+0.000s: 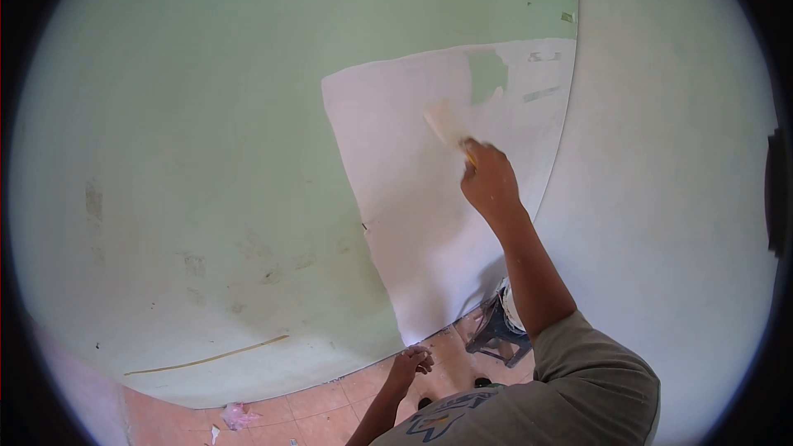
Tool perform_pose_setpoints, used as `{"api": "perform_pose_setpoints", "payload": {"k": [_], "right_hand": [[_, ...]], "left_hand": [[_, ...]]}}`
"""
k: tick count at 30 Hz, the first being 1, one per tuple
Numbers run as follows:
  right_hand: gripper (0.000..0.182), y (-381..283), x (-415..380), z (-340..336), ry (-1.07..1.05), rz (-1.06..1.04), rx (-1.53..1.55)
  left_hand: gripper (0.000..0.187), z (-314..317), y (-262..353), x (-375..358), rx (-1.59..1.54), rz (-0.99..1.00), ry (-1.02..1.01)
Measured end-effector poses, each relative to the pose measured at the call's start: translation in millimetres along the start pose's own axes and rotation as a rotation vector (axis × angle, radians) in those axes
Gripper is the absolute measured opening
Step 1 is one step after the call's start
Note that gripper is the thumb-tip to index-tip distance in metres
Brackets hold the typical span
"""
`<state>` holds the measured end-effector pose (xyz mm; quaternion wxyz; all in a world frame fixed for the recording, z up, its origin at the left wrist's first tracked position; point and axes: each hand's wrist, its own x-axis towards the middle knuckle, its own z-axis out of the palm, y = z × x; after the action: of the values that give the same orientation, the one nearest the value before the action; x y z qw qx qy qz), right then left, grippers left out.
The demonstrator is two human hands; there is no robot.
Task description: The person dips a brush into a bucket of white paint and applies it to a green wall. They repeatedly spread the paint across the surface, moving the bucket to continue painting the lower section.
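Note:
My right hand (493, 177) is closed round the yellow handle of a wide paintbrush (446, 124). The brush head, smeared by motion, is over the white painted patch (396, 116) on the green wall (206, 99). A bare green spot (489, 74) shows within the white, just above the brush. My left hand (413, 360) hangs low near the wall's foot, its fingers loosely bent and apart, with nothing visible in it.
A dark stool (496, 332) with a white bucket (514, 314) on it stands in the corner, partly behind my right arm. A pale wall (661, 157) rises on the right. Crumpled pink plastic (238, 415) lies on the tiled floor (322, 399).

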<state>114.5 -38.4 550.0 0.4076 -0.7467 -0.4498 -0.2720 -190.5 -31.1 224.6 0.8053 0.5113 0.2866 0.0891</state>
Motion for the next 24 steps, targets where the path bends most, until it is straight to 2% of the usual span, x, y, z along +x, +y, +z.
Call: {"api": "perform_pose_setpoints", "payload": {"k": [1, 5, 7, 9, 12, 15, 17, 18, 20, 21, 22, 23, 24], "right_hand": [[0.035, -3, -11, -9, -0.15, 0.077, -0.085], [0.033, 9, -34, -28, -0.228, 0.093, -0.098], [0.034, -1, -15, -40, 0.048, 0.078, -0.072], [0.031, 2, 17, -35, 0.214, -0.039, 0.04], [0.032, 22, 33, -9, 0.236, -0.078, 0.127], [0.03, 50, -7, -18, -0.123, 0.038, -0.046], [0.036, 96, -53, -19, -0.407, -0.003, -0.131], [0.037, 124, -89, -13, -0.48, 0.075, -0.116], [0.045, 187, -183, 2, -0.638, 0.309, -0.043], [0.038, 216, -228, 5, -0.751, 0.509, -0.003], [0.028, 277, -303, 31, -0.727, 0.249, 0.061], [0.023, 322, -374, 63, -0.547, 0.603, -0.02], [0.025, 391, -441, 71, -0.898, 0.485, 0.39]], "left_hand": [[0.018, 1, -1, -4, 0.002, 0.003, 0.02], [0.018, 5, -10, -16, -0.011, 0.025, 0.061], [0.017, 10, -10, -19, 0.005, 0.024, 0.089], [0.017, 23, -2, -27, 0.025, 0.037, 0.13], [0.017, 49, -4, -30, 0.053, 0.085, 0.135], [0.019, 68, -14, -24, 0.025, 0.058, 0.17], [0.022, 81, -26, -17, 0.021, 0.039, 0.196], [0.022, 89, -28, -12, -0.01, 0.057, 0.206], [0.023, 102, -44, -9, -0.037, 0.055, 0.226], [0.023, 108, -52, -4, -0.017, 0.024, 0.227], [0.024, 114, -55, 7, 0.004, 0.007, 0.224], [0.024, 123, -56, 18, 0.005, 0.013, 0.231], [0.023, 131, -60, 23, 0.009, -0.018, 0.235]]}}
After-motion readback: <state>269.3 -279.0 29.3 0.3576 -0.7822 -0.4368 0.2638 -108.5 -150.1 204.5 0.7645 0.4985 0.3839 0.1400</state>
